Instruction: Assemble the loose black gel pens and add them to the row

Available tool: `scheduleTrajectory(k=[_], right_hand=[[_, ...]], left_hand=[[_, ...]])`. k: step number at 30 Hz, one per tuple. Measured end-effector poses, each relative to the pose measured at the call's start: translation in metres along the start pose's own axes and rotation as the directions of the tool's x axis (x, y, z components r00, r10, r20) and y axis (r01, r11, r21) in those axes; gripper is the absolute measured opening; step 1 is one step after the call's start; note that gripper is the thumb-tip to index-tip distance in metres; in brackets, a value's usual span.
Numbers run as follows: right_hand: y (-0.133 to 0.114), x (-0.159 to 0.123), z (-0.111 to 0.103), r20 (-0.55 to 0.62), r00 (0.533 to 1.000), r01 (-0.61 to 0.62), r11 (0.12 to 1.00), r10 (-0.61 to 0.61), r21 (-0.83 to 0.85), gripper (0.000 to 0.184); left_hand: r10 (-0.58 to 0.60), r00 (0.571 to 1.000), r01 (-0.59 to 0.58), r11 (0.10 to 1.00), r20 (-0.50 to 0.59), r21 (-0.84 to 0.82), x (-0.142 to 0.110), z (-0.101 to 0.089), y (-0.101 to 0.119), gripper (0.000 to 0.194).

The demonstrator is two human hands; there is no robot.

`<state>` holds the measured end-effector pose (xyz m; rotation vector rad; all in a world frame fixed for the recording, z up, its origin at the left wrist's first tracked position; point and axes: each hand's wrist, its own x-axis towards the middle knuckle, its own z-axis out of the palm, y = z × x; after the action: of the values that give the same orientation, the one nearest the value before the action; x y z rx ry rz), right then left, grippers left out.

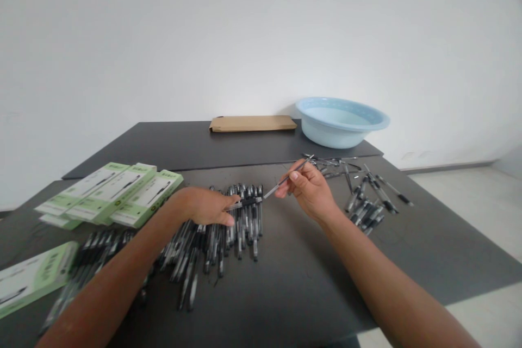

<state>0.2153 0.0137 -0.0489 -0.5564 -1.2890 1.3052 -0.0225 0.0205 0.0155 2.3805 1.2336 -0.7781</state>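
Left hand in a pinch on a pen barrel, right hand likewise on a thin refill.

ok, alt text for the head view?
A person's left hand holds a pen barrel while the right hand angles a thin rod, apparently a refill, toward the barrel's end. On the dark table, pens and green-white boxes lie left, more pens or parts right; blue basin and flat cardboard behind.
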Motion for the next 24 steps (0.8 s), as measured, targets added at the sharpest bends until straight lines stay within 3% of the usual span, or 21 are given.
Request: scheduleTrajectory(k=[3,24], right_hand=[[0.0011,-0.0005,0.0006,-0.007,1.000,-0.014,1.000,0.014,-0.011,0.027],[0.0048,-0.0010,0.0014,0.067,0.997,0.023,0.999,-0.025,0.030,0.018]], left_hand=[[0.012,0.996,-0.013,1.000,0.088,0.010,0.0001,-0.0015,0.0014,0.072],[0.000,0.993,-0.004,0.999,0.116,0.032,0.0034,0.0010,0.0024,0.071]])
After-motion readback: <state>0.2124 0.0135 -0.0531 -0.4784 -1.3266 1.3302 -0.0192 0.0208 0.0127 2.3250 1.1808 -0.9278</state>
